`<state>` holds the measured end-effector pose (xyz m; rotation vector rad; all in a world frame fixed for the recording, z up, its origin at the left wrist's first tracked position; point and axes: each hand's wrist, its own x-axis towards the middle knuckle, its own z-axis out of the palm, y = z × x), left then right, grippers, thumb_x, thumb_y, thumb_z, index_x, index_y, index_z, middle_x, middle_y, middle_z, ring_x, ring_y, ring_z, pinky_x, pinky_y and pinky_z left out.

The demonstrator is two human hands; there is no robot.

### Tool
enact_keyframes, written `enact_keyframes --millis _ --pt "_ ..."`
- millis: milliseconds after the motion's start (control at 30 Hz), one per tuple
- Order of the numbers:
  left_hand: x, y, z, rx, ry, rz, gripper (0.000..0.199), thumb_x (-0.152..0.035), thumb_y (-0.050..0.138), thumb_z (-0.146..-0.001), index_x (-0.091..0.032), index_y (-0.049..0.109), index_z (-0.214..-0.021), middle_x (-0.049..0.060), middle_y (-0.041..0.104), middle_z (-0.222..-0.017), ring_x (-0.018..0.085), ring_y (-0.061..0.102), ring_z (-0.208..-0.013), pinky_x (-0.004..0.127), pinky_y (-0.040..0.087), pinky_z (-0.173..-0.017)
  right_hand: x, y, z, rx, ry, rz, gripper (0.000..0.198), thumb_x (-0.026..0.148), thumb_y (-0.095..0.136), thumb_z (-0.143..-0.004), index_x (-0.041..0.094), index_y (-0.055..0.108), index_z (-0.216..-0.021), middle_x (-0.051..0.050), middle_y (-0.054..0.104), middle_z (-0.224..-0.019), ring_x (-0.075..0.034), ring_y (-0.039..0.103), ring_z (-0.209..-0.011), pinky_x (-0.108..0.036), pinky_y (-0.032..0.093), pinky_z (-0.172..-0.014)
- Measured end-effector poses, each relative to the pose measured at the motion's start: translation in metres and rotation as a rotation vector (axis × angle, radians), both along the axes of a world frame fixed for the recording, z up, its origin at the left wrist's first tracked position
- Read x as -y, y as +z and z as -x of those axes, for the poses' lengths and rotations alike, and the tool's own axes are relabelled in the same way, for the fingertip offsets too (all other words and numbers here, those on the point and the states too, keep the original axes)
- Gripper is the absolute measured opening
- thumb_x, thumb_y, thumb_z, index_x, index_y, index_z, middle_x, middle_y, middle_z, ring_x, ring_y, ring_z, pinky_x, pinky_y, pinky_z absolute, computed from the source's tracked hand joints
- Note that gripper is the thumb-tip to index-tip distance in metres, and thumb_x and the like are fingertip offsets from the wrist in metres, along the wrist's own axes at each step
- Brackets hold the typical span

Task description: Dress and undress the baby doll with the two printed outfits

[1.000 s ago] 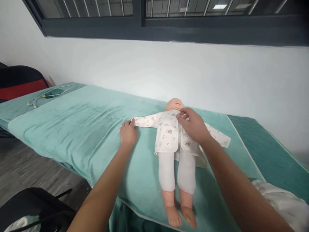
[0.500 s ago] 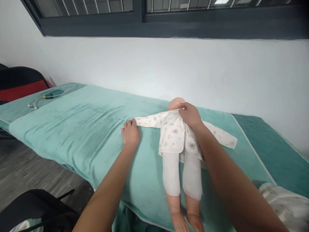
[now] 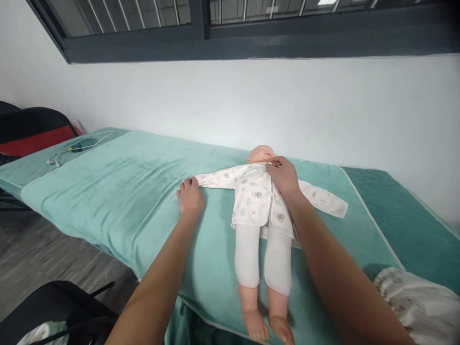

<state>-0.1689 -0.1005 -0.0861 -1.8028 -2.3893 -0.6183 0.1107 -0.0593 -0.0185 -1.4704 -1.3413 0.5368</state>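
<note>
A baby doll (image 3: 261, 154) lies on its back on the green bed cover, its feet toward me. It wears a white printed baby shirt (image 3: 250, 197), with both sleeves spread out sideways. White padding (image 3: 247, 256) covers the doll's thighs; its lower legs are bare. At the end of the left-lying sleeve, my left hand (image 3: 190, 195) has its fingers closed on the cuff. My right hand (image 3: 283, 176) pinches the shirt's front edge at the collar, just below the doll's chin, and hides part of the chest. The other sleeve (image 3: 325, 197) stretches past my right forearm.
The bed (image 3: 108, 177) stands against a white wall below a dark window frame (image 3: 143, 45). A white cord (image 3: 82, 143) lies at its far left. Black and red chairs (image 3: 36, 132) stand beyond. Bundled white cloth (image 3: 420, 297) is at lower right, a black bag (image 3: 61, 306) at lower left.
The view has shifted slightly, so the doll appears a little farther left. Both hands keep their places on the shirt, and more of the doll's face shows beside my right hand.
</note>
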Motion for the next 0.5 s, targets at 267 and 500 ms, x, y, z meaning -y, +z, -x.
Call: enact_keyframes --millis 267,500 --pt "0.017 0.001 -0.008 0.125 -0.131 -0.311 0.049 -0.01 0.043 -0.087 -0.016 0.058 -0.133 0.019 0.056 -0.135 0.036 0.045 -0.13 0.052 0.04 -0.103 0.058 -0.022 -0.051 0.11 -0.189 -0.146 0.02 0.034 0.057 -0.081 0.02 0.061 -0.094 -0.007 0.063 -0.097 -0.02 0.059 -0.084 -0.034 0.046 -0.079" --pt "0.03 0.013 -0.056 1.142 -0.585 0.05 0.037 -0.047 0.062 -0.087 -0.022 0.072 -0.112 0.009 0.073 -0.114 0.029 0.065 -0.108 0.043 0.046 -0.101 0.087 -0.06 -0.087 0.404 -0.091 0.263 0.044 0.056 0.042 -0.092 0.023 0.056 -0.066 -0.012 0.068 -0.078 -0.026 0.058 -0.076 -0.036 0.036 -0.069"
